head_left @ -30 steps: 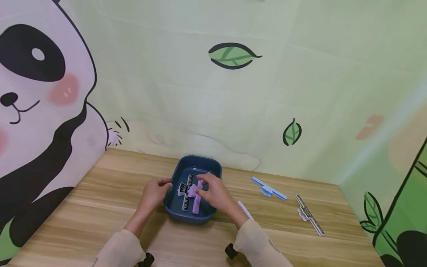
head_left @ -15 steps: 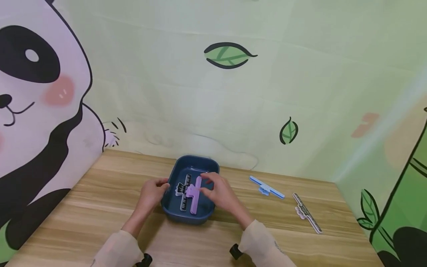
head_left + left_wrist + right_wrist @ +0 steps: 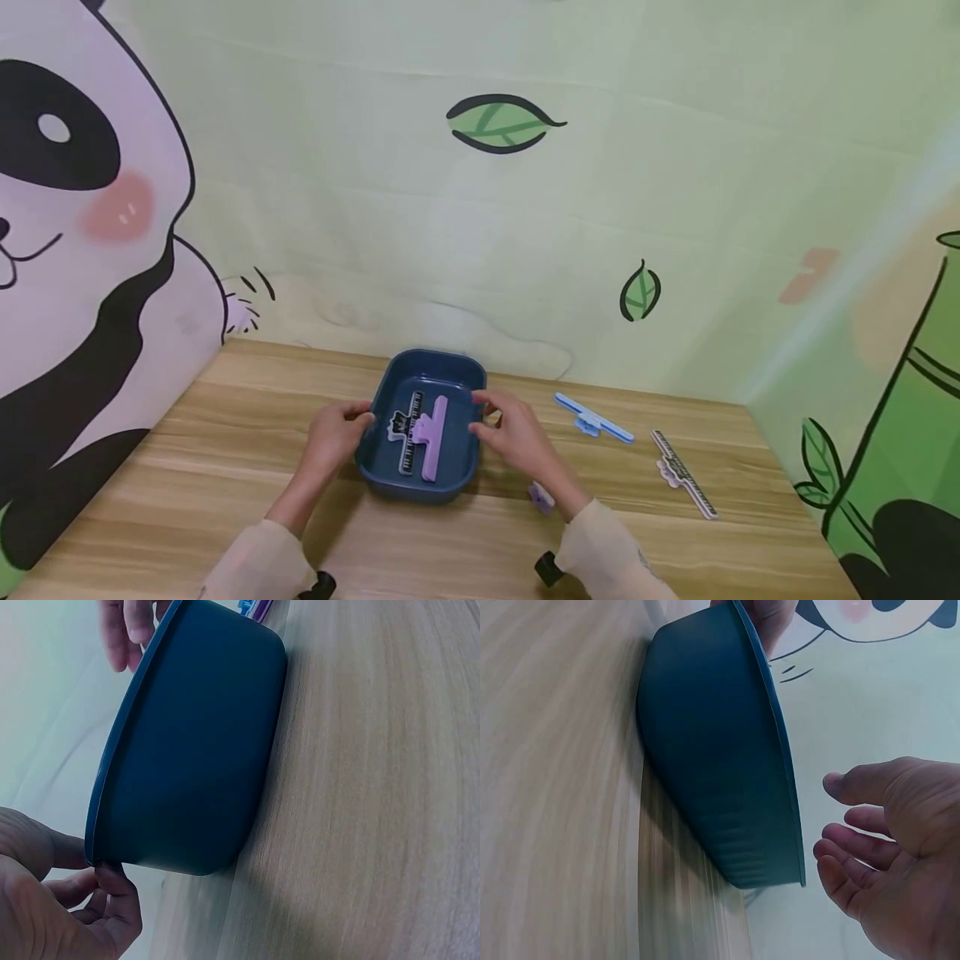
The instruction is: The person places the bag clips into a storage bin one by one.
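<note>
The right hand (image 3: 517, 432) has withdrawn, fingers spread, to three o'clock, leaving the purple clip (image 3: 435, 442) in the blue bin (image 3: 420, 493), which the left hand (image 3: 333, 432) pinches at nine o'clock.

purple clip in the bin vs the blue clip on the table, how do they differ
Colour: the purple clip is lilac, the blue clip light blue.
Place: the purple clip lies in the dark blue bin, the blue clip on the table.
Pose: in the head view, the purple clip runs nearly front to back, the blue clip slants sideways.
Both have a long bar with a tab on one side.
</note>
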Tool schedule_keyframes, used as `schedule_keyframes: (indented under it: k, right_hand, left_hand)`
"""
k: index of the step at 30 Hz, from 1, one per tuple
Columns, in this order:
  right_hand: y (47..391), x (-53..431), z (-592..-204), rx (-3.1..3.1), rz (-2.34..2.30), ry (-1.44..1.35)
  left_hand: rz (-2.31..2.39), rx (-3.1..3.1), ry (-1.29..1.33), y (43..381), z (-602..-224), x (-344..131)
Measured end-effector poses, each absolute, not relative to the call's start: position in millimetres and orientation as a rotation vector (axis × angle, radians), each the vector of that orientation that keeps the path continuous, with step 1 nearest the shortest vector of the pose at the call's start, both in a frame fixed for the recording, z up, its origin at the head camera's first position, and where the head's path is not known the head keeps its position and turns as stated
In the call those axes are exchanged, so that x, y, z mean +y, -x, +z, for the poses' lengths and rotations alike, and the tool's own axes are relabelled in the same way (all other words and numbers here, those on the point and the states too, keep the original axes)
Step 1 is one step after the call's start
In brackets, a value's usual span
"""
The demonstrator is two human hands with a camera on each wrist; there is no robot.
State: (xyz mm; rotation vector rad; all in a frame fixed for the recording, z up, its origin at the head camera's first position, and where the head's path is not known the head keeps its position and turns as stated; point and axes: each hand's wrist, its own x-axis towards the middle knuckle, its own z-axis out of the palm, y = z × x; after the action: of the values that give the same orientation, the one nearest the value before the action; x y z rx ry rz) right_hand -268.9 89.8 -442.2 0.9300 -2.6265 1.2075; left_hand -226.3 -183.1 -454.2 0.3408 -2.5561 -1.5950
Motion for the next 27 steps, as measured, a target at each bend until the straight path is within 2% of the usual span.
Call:
schedule_keyframes:
  k: [27]
  right_hand:
    - [260.5, 147.8, -446.3, -2.585, 1.209, -0.774]
  left_hand:
    - [-1.589, -2.59, -0.331, 225.7, -452.6, -182.5]
